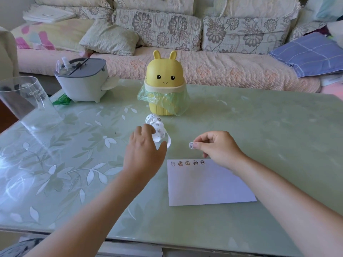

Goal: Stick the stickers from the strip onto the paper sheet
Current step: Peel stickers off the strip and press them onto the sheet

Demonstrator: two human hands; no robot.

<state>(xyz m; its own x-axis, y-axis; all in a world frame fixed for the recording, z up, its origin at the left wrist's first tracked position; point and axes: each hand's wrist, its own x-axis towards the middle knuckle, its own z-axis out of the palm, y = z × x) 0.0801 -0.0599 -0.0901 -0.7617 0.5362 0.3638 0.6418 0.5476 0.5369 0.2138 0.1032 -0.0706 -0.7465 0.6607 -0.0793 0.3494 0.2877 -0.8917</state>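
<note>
A white paper sheet (pixel 207 184) lies on the table in front of me, with several small cartoon stickers in a row along its top edge. A curled white sticker strip (pixel 157 127) lies on the table beyond the sheet's left corner. My left hand (pixel 143 151) reaches over the near end of the strip with its fingers spread and relaxed; its fingertips touch the strip. My right hand (pixel 217 146) hovers above the sheet's top edge and pinches one round sticker (pixel 191 145) between thumb and forefinger.
A yellow bunny-shaped bin (pixel 165 84) with a green liner stands behind the strip. A grey-white lidded box (pixel 83 80) sits at the back left, a clear plastic cup (pixel 27 102) at the far left. A sofa runs behind the green glass table (pixel 278 130).
</note>
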